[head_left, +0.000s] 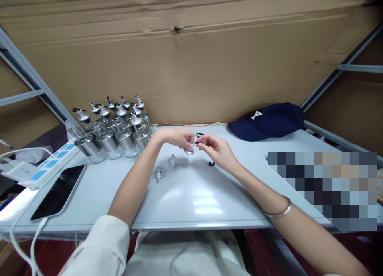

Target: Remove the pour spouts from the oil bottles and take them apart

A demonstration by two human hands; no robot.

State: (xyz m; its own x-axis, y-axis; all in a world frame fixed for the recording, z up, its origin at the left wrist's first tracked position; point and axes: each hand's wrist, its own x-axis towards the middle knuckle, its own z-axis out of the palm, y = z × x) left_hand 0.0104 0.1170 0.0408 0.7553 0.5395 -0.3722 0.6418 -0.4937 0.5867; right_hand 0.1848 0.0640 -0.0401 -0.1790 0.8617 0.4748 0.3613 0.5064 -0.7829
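Note:
My left hand (179, 137) is closed on a small silver pourer cap (189, 150), held just above the grey table (185, 196). My right hand (216, 148) pinches a tiny black part (196, 142) against that cap; the two hands meet at the middle back of the table. Two more silver caps (172, 160) (159, 172) stand on the table to the left of my hands. A small black piece (211, 163) lies under my right hand, and another black piece (200, 134) lies behind my fingers.
Several glass bottles with steel pourer tops (115, 128) are grouped at the back left. A phone (58, 191) on a cable and a white power strip (44, 166) lie at the left edge. A navy cap (267, 120) rests at the back right. Cardboard (191, 56) walls the back.

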